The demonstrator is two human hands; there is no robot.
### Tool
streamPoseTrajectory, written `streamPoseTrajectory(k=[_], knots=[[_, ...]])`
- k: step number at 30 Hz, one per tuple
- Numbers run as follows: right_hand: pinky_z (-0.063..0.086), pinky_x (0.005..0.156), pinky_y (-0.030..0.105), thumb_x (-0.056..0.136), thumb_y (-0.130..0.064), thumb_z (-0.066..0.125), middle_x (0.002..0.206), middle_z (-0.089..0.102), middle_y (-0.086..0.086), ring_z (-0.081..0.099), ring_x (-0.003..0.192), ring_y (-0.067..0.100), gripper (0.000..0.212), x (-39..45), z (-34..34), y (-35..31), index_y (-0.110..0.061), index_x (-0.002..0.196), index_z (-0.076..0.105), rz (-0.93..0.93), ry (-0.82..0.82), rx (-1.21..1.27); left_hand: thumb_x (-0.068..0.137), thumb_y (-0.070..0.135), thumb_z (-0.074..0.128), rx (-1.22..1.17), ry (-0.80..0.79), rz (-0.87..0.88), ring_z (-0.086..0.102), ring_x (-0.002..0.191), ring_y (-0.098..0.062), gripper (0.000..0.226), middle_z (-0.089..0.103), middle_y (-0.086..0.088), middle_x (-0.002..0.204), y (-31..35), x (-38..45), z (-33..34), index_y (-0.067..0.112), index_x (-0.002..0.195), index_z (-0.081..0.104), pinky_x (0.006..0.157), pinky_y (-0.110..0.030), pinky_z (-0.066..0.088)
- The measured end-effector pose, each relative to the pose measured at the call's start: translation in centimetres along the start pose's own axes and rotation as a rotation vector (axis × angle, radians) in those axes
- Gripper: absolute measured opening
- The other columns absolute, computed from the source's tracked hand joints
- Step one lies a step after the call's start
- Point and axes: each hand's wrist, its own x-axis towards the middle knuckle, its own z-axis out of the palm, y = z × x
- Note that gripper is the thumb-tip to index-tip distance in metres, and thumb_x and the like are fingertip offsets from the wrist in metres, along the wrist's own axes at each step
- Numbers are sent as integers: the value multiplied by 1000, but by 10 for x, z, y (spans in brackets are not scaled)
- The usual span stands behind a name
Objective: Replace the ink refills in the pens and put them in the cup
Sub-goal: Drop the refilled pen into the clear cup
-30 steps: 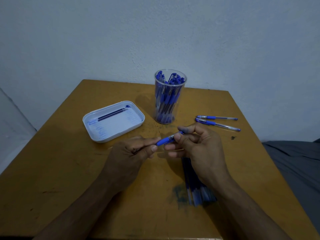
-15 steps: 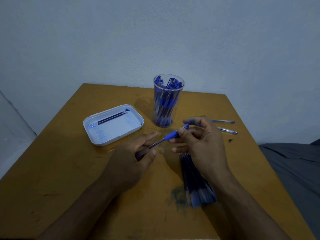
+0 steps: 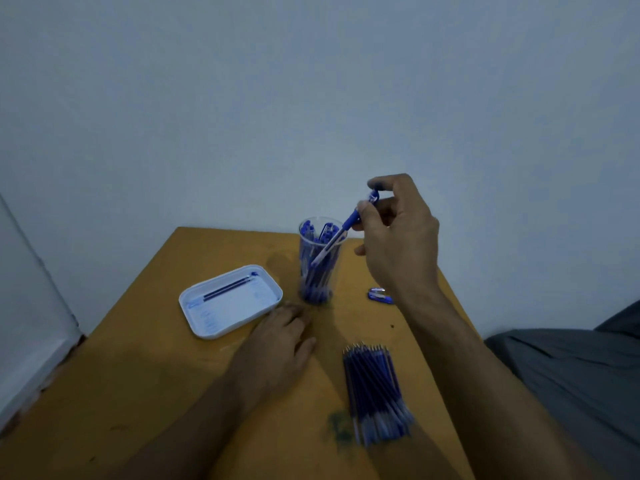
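Over the wooden table (image 3: 138, 393), the right hand (image 3: 398, 237) pinches a pen (image 3: 334, 239) above the cup (image 3: 317, 271).

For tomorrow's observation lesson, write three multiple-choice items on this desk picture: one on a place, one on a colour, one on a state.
1. Where does the bundle of refills lie?
A. in the tray
B. on the table, near the right forearm
C. in the cup

2. What colour is the tray?
A. white
B. red
C. black

3. What is the right hand doing?
A. lying flat on the table
B. holding a pen over the cup
C. lifting the tray

Answers:
1 B, the bundle rests on the table.
2 A, its rim is white.
3 B, its fingers pinch the pen, tilted into the cup.
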Motion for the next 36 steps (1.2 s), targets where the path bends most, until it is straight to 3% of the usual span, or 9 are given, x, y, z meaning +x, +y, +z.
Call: streamPoseTrajectory(k=[5,9,19,24,27,29,32,34,36], knots=[[57,57,46,100,-10,56,80,67,1,66,66,19,21,32,10,-13,-19,119,57,-116,34,-14,101,52,33,14,-11,-7,22,150,-13,58,36,5,159,1,-2,1,25,151,42,124,-35,21],[55,62,46,100,-7,55,82,65,4,64,69,19,19,48,26,-8,-14,117,57,-196,24,-91,102,48,36,22,-15,-9,22,150,-12,54,35,5,159,2,-2,-1,25,150,43,124,-32,19],[58,62,51,101,-12,52,87,66,10,63,70,27,20,46,62,32,-17,120,51,-112,-301,-433,102,51,36,8,-20,-47,22,149,-9,53,33,9,160,1,-1,1,30,150,42,123,-35,25],[58,68,41,96,-14,56,90,67,6,62,84,24,9,44,69,44,-16,99,64,-83,-383,-565,102,51,35,20,-23,-53,20,150,-9,54,31,9,161,2,-1,0,30,151,40,124,-34,23],[46,59,31,95,-15,60,84,64,9,60,78,24,21,44,73,53,-11,75,67,-80,-421,-624,102,50,36,17,-13,-47,21,150,-9,53,32,8,161,3,-2,-1,30,151,41,124,-31,20],[38,55,24,96,-17,58,89,66,12,56,68,17,28,46,69,56,-14,70,67,-66,-413,-548,102,49,36,23,-1,-37,22,150,-9,54,34,8,161,4,-2,-2,29,151,41,123,-29,19],[34,61,13,100,-21,58,103,68,4,54,79,8,23,48,51,63,-13,96,79,-66,-268,-430,103,47,37,19,4,-34,23,149,-9,53,34,8,160,6,-2,-6,27,151,41,121,-25,15],[31,59,6,98,-18,60,102,73,4,55,78,6,20,45,37,76,-11,101,78,-10,-160,-435,103,47,37,15,-7,-38,21,150,-10,53,32,7,161,7,-2,-6,26,152,40,121,-27,14],[39,60,11,96,-13,60,99,74,6,58,76,9,17,35,27,97,-10,102,76,101,-166,-521,103,48,36,23,-14,-39,20,151,-11,54,32,6,161,7,-3,-6,26,152,40,123,-29,16]])
